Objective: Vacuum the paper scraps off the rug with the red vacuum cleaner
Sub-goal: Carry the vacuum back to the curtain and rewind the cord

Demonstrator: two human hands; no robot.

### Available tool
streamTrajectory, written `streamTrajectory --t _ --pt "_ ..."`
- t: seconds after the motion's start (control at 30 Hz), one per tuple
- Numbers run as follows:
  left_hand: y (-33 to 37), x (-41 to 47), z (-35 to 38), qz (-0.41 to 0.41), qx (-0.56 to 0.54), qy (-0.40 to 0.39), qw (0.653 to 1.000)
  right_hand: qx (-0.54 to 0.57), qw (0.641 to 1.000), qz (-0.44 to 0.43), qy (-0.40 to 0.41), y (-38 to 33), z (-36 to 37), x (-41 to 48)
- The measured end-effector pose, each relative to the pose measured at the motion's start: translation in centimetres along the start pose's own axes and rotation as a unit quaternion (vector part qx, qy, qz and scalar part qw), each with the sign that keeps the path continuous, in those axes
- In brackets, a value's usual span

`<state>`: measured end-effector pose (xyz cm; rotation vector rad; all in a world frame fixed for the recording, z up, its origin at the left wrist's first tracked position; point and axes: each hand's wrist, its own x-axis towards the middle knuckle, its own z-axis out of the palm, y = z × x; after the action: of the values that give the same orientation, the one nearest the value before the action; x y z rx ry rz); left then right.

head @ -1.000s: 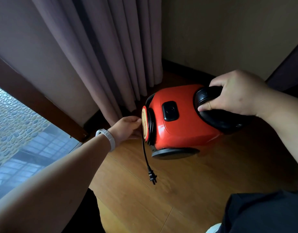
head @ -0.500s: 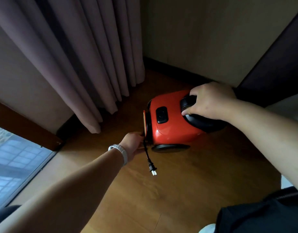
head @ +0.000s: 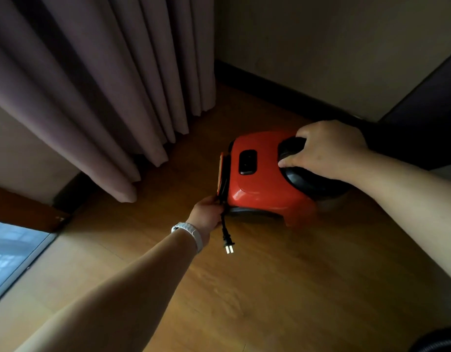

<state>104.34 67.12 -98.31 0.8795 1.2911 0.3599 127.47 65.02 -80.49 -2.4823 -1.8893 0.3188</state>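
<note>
Red plastic vacuum cleaner [head: 260, 184] has come down onto the wooden floor [head: 270, 288] beside the mauve curtain [head: 105, 85], right hand [head: 328, 151] clasping its black handle [head: 308, 181]. The left hand [head: 206, 214] has dropped to grip the black power cord [head: 224, 224], its two-pin plug [head: 229, 246] dangling; plugging in looks next.

Head-worn view, steeply down onto floor [head: 270, 288]

Bright red vacuum cleaner [head: 260, 184] with black handle [head: 303, 179] and black button, black power cord [head: 224, 226] with silver prongs, white wristband [head: 191, 233], mauve curtain [head: 92, 85], honey-brown wooden floor [head: 270, 288], beige wall [head: 321, 47]
</note>
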Motion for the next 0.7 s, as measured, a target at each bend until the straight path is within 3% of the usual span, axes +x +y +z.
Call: streamTrajectory --t 0.13,0.43,0.7 --pt "-0.5 1.6 0.0 -0.001 -0.031 0.014 0.999 -0.015 1.0 0.016 0.007 -0.1 1.4 1.5" --pt "-1.6 5.0 -0.9 -0.026 0.01 0.045 0.999 -0.019 1.0 0.007 0.01 -1.1 5.0 4.5" --pt "-2.2 7.2 -2.9 0.007 0.243 0.033 0.969 -0.056 0.998 -0.027 0.033 -2.5 6.0 6.1"
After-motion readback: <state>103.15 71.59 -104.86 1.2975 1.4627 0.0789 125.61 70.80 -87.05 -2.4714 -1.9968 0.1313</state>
